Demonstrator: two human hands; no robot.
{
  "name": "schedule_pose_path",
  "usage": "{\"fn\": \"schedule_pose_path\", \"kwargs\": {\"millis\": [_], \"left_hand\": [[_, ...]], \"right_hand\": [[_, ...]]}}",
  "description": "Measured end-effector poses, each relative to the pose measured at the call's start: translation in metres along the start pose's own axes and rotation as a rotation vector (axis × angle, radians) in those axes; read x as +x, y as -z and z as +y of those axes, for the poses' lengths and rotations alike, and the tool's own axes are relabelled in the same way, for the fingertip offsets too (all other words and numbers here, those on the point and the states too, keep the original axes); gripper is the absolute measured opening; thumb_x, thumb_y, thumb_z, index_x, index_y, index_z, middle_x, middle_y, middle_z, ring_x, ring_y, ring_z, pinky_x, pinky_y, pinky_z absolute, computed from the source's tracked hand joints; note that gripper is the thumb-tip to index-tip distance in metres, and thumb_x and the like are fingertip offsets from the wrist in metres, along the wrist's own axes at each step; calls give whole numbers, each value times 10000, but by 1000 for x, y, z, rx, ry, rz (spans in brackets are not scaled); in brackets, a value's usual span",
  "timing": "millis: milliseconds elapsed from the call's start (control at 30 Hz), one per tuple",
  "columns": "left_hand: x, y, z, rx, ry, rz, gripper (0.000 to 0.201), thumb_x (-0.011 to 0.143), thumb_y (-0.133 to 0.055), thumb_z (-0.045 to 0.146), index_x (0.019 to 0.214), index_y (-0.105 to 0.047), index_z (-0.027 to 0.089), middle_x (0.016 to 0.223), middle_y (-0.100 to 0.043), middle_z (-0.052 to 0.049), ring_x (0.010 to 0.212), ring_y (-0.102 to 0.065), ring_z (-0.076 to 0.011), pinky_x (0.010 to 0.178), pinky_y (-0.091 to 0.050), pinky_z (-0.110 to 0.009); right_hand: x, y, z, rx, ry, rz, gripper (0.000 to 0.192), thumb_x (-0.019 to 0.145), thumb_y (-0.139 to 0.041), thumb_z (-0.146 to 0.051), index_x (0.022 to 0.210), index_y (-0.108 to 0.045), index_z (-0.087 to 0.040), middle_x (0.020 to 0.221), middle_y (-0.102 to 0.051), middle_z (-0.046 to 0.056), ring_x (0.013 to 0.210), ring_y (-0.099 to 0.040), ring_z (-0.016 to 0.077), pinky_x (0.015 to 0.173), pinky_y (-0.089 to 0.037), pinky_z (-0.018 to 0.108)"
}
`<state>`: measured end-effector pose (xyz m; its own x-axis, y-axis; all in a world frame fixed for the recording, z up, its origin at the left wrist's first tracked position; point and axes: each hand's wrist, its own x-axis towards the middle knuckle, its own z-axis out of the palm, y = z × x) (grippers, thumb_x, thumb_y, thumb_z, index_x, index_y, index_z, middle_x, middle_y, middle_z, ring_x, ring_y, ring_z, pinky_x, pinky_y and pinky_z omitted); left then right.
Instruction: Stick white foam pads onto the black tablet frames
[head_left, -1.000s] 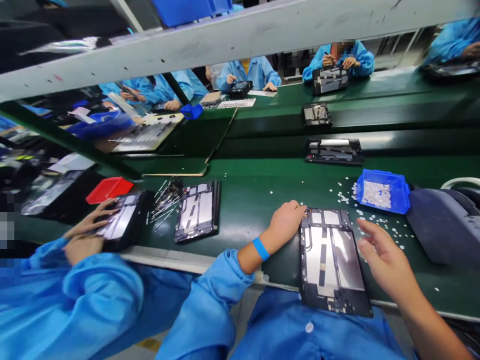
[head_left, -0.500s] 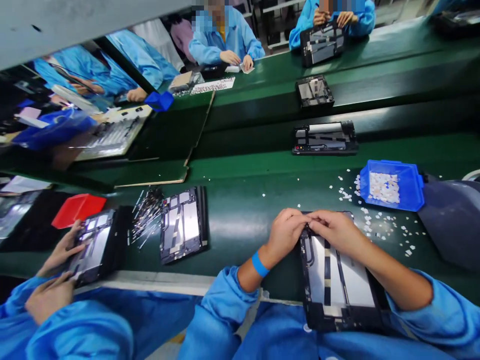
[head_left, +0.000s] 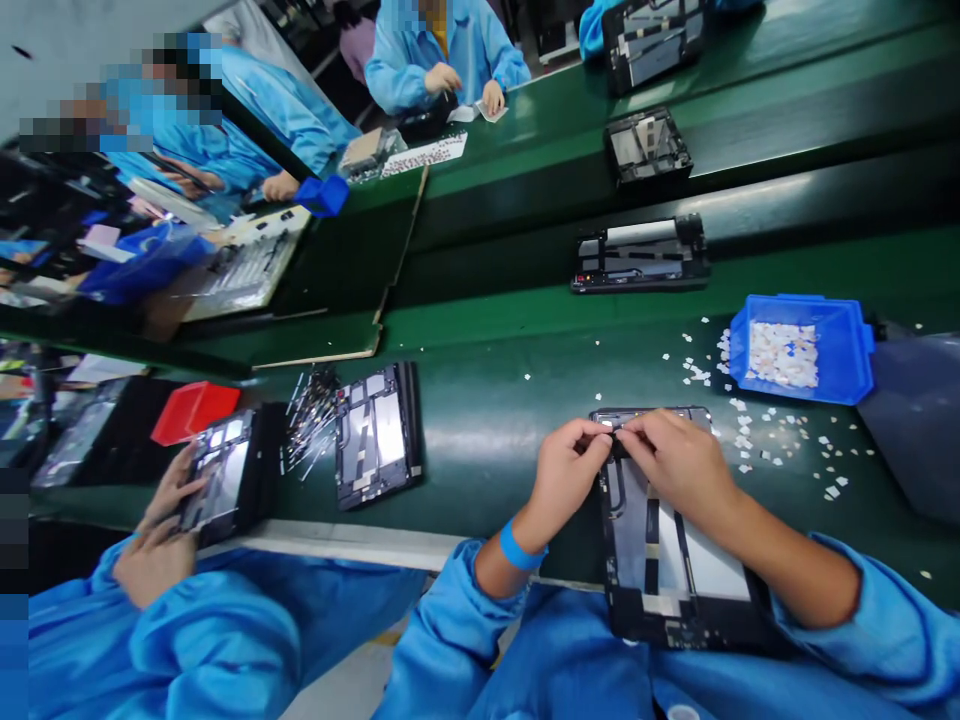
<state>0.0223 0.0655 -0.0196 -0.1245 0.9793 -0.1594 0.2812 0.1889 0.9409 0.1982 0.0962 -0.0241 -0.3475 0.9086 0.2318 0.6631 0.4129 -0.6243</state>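
Observation:
An opened tablet [head_left: 634, 560] lies in front of me at the table's front edge, its inner cables and silvery panels facing up. Over its far left corner, my left hand [head_left: 564, 475] is closed, thumb and forefinger pinched together. My right hand [head_left: 679, 465] pinches right beside it, the fingertips of both almost meeting. Whatever sits between the fingertips is too small and covered to make out. Part of the tablet's upper right is hidden under my right hand and forearm. To the right, a blue bin [head_left: 855, 350] holds small white pieces [head_left: 784, 355].
White flakes [head_left: 750, 440] are scattered near the bin. Left of me stand another opened tablet [head_left: 379, 430], a pile of thin strips [head_left: 311, 415] and a red bin [head_left: 196, 412]. A co-worker's hands [head_left: 157, 550] hold a tablet. More tablets [head_left: 641, 255] lie beyond.
My fingertips have drawn slightly apart, and the left thumb shows more clearly. The view has shifted a little. The nearer tablet beyond my hands has slid slightly left. A co-worker opposite has raised one hand.

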Motion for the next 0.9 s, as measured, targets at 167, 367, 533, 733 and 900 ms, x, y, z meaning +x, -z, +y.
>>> {"fn": "schedule_pose_path", "kwargs": {"millis": [167,367,533,733,900], "left_hand": [[-9,0,2,91,-125,52,68,893,-729,238,887,-791,210,861,-782,-32,800,-696,-175,766,-538,-296],[-10,1,0,61,-103,35,70,885,-731,230,863,-794,208,836,-778,-32,788,-700,-178,757,-540,-298],[-5,1,1,-47,-48,-2,66,879,-707,220,875,-766,192,879,-766,-30,814,-689,-161,736,-512,-267],[1,3,-3,-262,127,-36,125,863,-717,290,839,-680,173,793,-697,-2,741,-623,-129,717,-475,-244],[5,0,-5,-342,171,-33,191,822,-764,310,829,-624,180,771,-686,9,701,-611,-115,691,-453,-233]], "right_hand": [[-7,-1,0,25,109,-5,266,1056,-501,-297,1093,-747,-203,1031,-781,87,944,-728,235,867,-557,363],[-3,-2,0,37,93,-50,261,1037,-505,-285,1019,-756,-218,985,-786,77,898,-725,228,817,-545,345],[7,5,-2,-24,21,-36,237,966,-521,-234,798,-689,-227,808,-736,35,769,-679,192,706,-464,295],[17,81,60,-496,-384,216,220,915,-582,-356,781,-688,-219,735,-687,50,693,-590,209,596,-325,314],[7,80,48,-409,-144,94,223,970,-537,-294,902,-727,-198,943,-751,95,852,-653,229,706,-419,331]]}}
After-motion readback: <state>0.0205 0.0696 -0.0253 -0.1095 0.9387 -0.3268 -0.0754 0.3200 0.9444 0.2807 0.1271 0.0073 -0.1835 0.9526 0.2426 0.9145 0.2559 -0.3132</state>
